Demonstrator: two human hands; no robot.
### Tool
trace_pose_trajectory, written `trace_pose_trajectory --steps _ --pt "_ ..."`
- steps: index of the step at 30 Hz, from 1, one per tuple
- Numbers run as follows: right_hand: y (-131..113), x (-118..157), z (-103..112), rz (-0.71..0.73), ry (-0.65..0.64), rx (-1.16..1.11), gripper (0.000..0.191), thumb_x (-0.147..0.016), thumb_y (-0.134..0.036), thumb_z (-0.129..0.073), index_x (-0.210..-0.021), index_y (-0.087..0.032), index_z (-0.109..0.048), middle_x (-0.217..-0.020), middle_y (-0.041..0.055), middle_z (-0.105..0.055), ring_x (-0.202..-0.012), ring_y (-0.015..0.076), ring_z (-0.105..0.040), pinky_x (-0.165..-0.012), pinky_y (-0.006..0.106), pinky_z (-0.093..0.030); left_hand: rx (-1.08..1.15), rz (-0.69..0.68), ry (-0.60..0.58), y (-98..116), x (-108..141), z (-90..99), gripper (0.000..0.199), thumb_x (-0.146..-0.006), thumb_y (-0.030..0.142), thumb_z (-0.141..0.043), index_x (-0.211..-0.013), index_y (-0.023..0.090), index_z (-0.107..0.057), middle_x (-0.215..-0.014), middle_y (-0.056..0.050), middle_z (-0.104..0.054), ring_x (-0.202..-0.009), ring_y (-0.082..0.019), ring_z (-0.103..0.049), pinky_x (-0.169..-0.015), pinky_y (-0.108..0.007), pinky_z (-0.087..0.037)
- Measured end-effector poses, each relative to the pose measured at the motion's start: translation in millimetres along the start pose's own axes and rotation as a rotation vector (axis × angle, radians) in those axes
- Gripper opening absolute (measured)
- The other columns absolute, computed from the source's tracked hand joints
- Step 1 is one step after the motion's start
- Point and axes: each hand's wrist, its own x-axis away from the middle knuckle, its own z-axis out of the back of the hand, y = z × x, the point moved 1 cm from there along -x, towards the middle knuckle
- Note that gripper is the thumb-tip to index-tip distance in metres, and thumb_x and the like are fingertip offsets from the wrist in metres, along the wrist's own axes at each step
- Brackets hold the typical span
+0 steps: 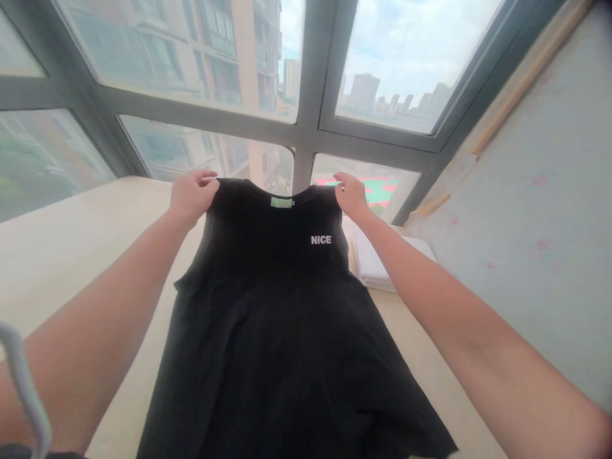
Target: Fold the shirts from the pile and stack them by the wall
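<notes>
A black sleeveless shirt point(272, 306) is spread out in front of me, its neckline at the far end and its lower part running toward me. White letters reading "NICE" mark its upper right, and a pale green label point(282, 203) shows inside the collar. My left hand point(194, 194) pinches the left shoulder between thumb and fingers. At the right shoulder, my right hand point(351, 193) is closed on the cloth in the same way. The shirt's bottom edge is mostly cut off by the frame.
Under the shirt lies a cream-coloured surface point(119, 223) reaching to grey-framed windows point(306, 134). Folded white cloth point(377, 268) rests at the right, beside a pale wall point(549, 210) with peeling edges. A whitish curved rod point(26, 382) enters at the lower left.
</notes>
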Motion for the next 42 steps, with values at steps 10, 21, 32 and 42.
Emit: trace_pose_trajectory --steps 10,21,32,42 --pt "-10.0 234.5 41.4 -0.011 -0.466 -0.301 0.026 -0.09 -0.023 -0.05 -0.109 -0.022 -0.069 -0.109 0.0057 -0.072 -0.094 0.02 -0.068 -0.087 0.037 -0.057 -0.323 -0.094 -0.646 19.4 276.6 43.6 0.047 -0.087 0.051 -0.052 -0.12 0.022 -0.066 -0.129 -0.011 -0.065 -0.116 -0.03 -0.062 -0.101 -0.043 -0.048" --pt "-16.7 420.8 74.2 0.219 -0.625 0.172 0.057 -0.097 -0.027 -0.045 -0.153 -0.029 -0.034 -0.161 0.0036 -0.024 -0.148 0.026 -0.025 -0.119 0.05 -0.027 -0.562 -0.405 -0.51 1.0 387.5 84.0 0.07 -0.089 0.05 -0.052 -0.153 0.03 -0.032 -0.157 -0.005 -0.036 -0.142 -0.032 -0.037 -0.108 -0.046 -0.038" --pt "-44.6 389.8 28.0 -0.033 -0.498 0.23 0.05 -0.096 -0.028 -0.041 -0.145 -0.018 -0.048 -0.156 0.0089 -0.037 -0.145 0.0287 -0.031 -0.118 0.051 -0.027 -0.521 -0.342 -0.633 -25.9 286.8 51.9 0.045 -0.096 0.037 -0.043 -0.132 0.017 -0.06 -0.14 -0.015 -0.057 -0.127 -0.029 -0.055 -0.106 -0.046 -0.044" --pt "-12.7 444.9 97.5 0.07 -0.581 -0.027 0.049 -0.087 -0.015 -0.053 -0.134 -0.027 -0.06 -0.148 0.0055 -0.048 -0.136 0.024 -0.046 -0.112 0.042 -0.042 -0.414 -0.44 -0.458 -27.2 390.0 137.2 0.05 -0.085 0.049 -0.062 -0.129 0.027 -0.061 -0.136 -0.006 -0.061 -0.119 -0.027 -0.062 -0.096 -0.035 -0.055"
